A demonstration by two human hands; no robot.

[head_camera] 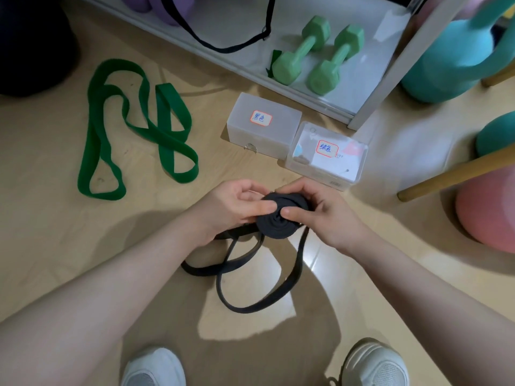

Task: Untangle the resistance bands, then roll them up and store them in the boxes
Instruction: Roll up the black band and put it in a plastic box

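White shoes (156,369) framed the bottom edge; at centre, both hands' fingers (267,208) pinched the half-rolled black band (274,221). Its loose tail (250,282) could snag, likely springing the coil open.

Bare forearms; seemingly white sneakers (156,369).

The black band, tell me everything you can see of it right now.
The black band is a flat, matte, dark grey-black strip that looks like rubber. Part of it is wound into a tight flat coil, held upright between both hands: the left hand and the right hand press it with thumbs on its near face and fingers behind. The rest hangs below the coil in loose loops that cross over each other above the wooden floor.
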